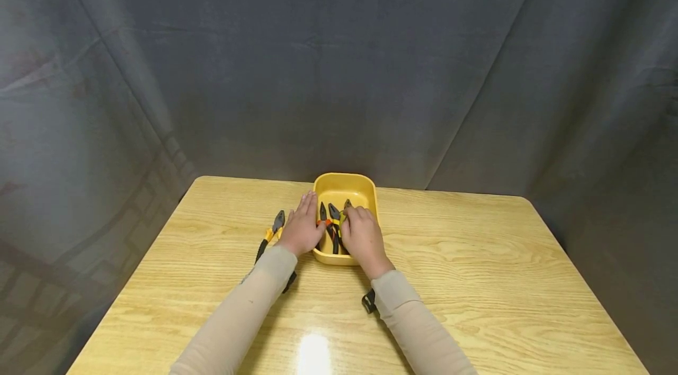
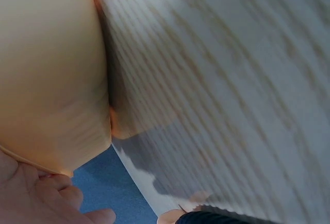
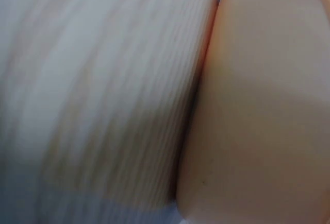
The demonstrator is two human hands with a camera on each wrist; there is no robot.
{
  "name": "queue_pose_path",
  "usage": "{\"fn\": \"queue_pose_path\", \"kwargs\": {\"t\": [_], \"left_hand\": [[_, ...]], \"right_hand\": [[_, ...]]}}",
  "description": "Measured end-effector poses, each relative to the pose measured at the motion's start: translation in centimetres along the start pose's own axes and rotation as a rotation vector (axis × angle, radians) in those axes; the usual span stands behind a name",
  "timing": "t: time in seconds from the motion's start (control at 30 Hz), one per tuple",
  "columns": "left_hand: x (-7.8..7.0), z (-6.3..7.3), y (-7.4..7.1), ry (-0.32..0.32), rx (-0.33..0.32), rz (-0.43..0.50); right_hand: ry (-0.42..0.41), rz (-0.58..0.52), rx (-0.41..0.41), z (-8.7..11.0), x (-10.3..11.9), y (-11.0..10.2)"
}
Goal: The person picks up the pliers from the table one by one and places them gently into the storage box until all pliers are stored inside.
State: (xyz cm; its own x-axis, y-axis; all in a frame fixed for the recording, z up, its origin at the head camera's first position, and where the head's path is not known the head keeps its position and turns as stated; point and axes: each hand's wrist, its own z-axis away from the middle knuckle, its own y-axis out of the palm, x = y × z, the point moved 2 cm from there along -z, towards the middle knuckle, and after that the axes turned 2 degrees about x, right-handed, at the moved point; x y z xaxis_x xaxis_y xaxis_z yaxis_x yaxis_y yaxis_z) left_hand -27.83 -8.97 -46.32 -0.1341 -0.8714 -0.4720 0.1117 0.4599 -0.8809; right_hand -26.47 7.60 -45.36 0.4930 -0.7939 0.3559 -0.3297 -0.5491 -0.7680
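Observation:
A yellow plastic bin [image 1: 340, 259] stands near the table's back edge, with several pliers lying inside. My left hand [image 1: 303, 229] rests along its left rim, fingers straight. Beside that thumb lie pliers with orange and black handles [image 1: 324, 223]; another pair with a dark head [image 1: 333, 211] is in the middle. Over the bin's right side, my right hand [image 1: 364, 238] grips pliers with yellow-green handles [image 1: 342, 219], their lower part hidden beneath it. The bin's outer wall fills much of the left wrist view [image 2: 51, 80] and of the right wrist view [image 3: 258, 105].
Pliers with yellow and black handles [image 1: 278, 222] lie on the table left of the bin, partly covered by my left arm. The wood-grain table [image 1: 477, 269] extends to both sides. A grey curtain [image 1: 339, 69] hangs close behind its back edge.

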Motion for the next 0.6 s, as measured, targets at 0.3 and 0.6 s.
{"fn": "queue_pose_path", "kwargs": {"t": [0.3, 0.6], "left_hand": [[0.1, -0.1, 0.4, 0.009, -0.014, 0.0], [0.3, -0.2, 0.2, 0.013, -0.013, 0.004]], "right_hand": [[0.045, 0.054, 0.063, 0.2, -0.8, -0.6], [0.146, 0.07, 0.163, 0.3, -1.8, -0.8]]}}
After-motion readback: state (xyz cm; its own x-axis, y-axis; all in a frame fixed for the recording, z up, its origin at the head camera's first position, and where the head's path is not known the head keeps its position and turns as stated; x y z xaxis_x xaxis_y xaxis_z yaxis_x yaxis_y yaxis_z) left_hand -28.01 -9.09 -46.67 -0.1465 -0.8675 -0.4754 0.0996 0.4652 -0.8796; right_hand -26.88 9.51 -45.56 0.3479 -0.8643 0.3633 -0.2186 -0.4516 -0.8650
